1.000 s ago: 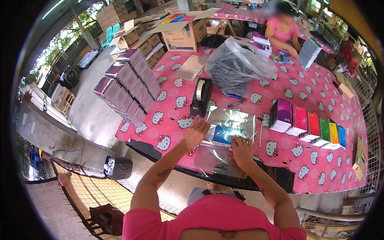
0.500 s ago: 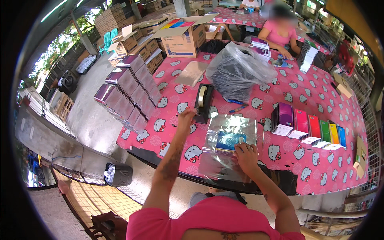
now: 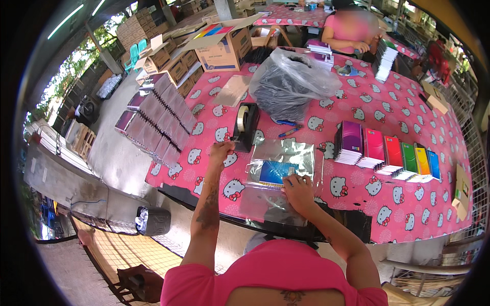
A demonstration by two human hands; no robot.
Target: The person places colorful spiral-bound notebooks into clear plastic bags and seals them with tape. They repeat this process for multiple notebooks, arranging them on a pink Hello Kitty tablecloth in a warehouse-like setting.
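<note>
The blue notebook [image 3: 275, 171] lay on the pink patterned tablecloth [image 3: 337, 201] in front of the person, with clear plastic film [image 3: 261, 205] spread about it, its long axis running roughly left to right and its spiral edge toward the body. The right hand [image 3: 300, 192] was the nearer one, its bent fingers resting at the notebook's near right corner; whether they pressed or pinched there, I could not tell. The left hand [image 3: 221, 152] was apart from the notebook, off to its left and slightly farther from the body, so the notebook lay to the right of those fingers and a little nearer the person. They were drawn together at the near end of the black tape dispenser [image 3: 247, 137] (any strip of tape between them was too small to make out). The dispenser stood beyond the notebook's left end, its length pointing away from the body.
</note>
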